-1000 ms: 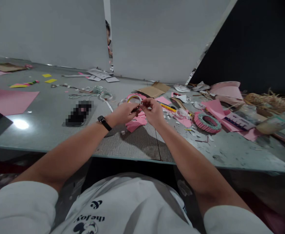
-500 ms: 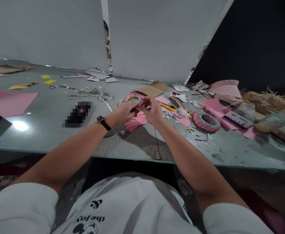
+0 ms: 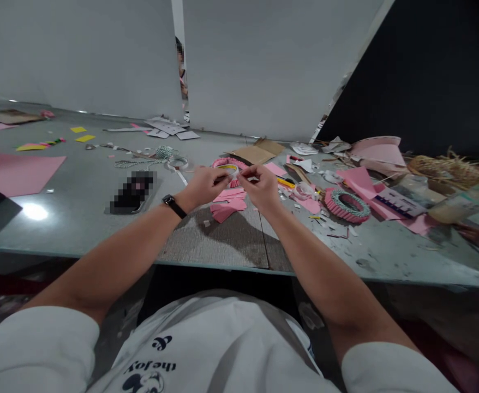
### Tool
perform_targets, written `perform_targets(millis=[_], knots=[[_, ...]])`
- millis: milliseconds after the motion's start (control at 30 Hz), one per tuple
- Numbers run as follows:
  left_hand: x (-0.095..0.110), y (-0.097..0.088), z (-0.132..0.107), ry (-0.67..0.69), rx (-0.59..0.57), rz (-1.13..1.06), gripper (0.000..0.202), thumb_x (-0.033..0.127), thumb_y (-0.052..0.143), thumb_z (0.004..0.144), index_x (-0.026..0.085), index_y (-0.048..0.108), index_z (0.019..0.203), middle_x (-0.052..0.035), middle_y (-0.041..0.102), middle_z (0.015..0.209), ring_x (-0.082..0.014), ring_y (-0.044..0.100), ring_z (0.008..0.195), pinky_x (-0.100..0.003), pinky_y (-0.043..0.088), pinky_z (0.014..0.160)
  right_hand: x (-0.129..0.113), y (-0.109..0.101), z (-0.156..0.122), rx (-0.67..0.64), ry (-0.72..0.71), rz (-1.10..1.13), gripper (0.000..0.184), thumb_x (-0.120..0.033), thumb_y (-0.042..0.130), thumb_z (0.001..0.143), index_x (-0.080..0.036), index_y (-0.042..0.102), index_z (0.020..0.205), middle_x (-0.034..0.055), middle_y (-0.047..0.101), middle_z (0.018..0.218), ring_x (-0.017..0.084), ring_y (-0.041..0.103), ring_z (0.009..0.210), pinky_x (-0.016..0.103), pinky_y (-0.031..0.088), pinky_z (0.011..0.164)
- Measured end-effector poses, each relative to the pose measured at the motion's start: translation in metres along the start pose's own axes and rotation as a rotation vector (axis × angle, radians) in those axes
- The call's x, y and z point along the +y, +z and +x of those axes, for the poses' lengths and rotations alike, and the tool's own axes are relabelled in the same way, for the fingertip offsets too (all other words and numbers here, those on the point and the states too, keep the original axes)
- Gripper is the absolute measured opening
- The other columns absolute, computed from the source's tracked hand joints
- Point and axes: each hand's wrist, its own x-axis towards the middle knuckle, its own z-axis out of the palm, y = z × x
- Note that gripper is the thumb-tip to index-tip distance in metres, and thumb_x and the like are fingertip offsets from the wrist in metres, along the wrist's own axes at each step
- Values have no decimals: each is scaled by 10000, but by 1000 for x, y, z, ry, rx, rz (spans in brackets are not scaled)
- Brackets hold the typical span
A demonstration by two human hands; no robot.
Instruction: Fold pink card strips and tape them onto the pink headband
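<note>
- While the left hand (image 3: 207, 184) is pinching a tape roll (image 3: 228, 167) between both hands, pink paper strips (image 3: 228, 209) are lying below on the tabletop (image 3: 79, 224).
- A loosening grip could be sending the roll down against the pink ring (image 3: 220, 162) behind.
- The right hand (image 3: 264, 186) is pressing its fingertips together beside the roll; nothing between them is showing clearly.
- Far right, a clear container (image 3: 454, 204) is hiding its contents in blur.

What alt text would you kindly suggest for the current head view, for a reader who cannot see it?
A person's left hand and right hand are close together by a pink pleated ring on a cluttered grey table. Pink paper pieces lie nearer the wearer; a phone lies to the left.
</note>
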Motion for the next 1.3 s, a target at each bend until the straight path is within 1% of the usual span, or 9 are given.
perform_targets(millis=[100, 233, 433, 700, 900, 1067, 1167, 1233, 1300], knots=[[3, 0, -1, -47, 36, -6, 304, 305, 588, 1030, 188, 746, 798, 12, 589, 621, -147, 442, 602, -335, 300, 658, -1, 2, -1, -19, 26, 84, 261, -413, 815, 842, -258, 634, 949, 30, 776, 872, 196, 725, 782, 333, 579, 713], [6, -1, -2, -48, 36, 22, 322, 313, 590, 1013, 193, 674, 727, 9, 568, 613, -152, 447, 616, -354, 276, 674, -3, 0, -1, -16, 89, 115, 484, -412, 877, 792, -258, 627, 1178, 2, 791, 873, 190, 721, 754, 333, 572, 720], [9, -2, -2, -28, -66, 194, 280, 281, 623, 989, 191, 598, 725, -17, 683, 711, -172, 498, 704, -405, 276, 799, -8, -5, 2, -201, 14, -211, 51, -255, 752, 853, -217, 774, 878, 56, 813, 857, 229, 741, 801, 369, 545, 784], [13, 0, -2, -47, -139, 232, 307, 317, 573, 1024, 198, 609, 744, -30, 712, 742, -195, 526, 742, -420, 249, 801, -12, -2, 2, -259, -17, -470, 80, -228, 718, 893, -214, 769, 833, 57, 795, 844, 232, 714, 809, 348, 494, 765], [16, 0, 0, -47, -146, 253, 215, 269, 586, 951, 209, 689, 772, -51, 787, 821, -230, 627, 809, -416, 285, 821, -12, -1, 1, -313, -220, -661, 99, -201, 658, 939, -202, 752, 908, 116, 810, 1016, 276, 717, 958, 356, 458, 788], [15, -3, 1, -10, -110, 219, 288, 316, 605, 959, 205, 616, 693, -19, 699, 696, -193, 534, 711, -416, 324, 855, -16, -8, 3, -356, -295, -803, 137, -175, 619, 969, -193, 751, 1001, 156, 804, 1104, 297, 704, 1015, 363, 447, 782], [15, -10, 1, 27, -85, 214, 341, 309, 612, 960, 202, 534, 645, 11, 593, 615, -165, 460, 660, -420, 348, 878, -7, -24, 13, -297, -189, -859, 99, -158, 635, 939, -209, 717, 920, 153, 798, 1072, 297, 695, 985, 374, 458, 793], [14, -15, 1, -6, -47, 247, 338, 311, 603, 982, 204, 541, 668, 2, 611, 647, -172, 482, 678, -429, 362, 894, 3, -36, 21, -233, -60, -848, 91, -164, 656, 916, -220, 678, 849, 130, 783, 979, 286, 693, 940, 377, 463, 806], [11, -19, 1, -108, -18, 302, 324, 319, 585, 1013, 210, 578, 708, -27, 663, 710, -198, 535, 718, -441, 375, 892, 11, -41, 26, -200, -22, -791, 68, -159, 656, 910, -216, 683, 886, 124, 783, 981, 280, 699, 953, 378, 479, 838]])
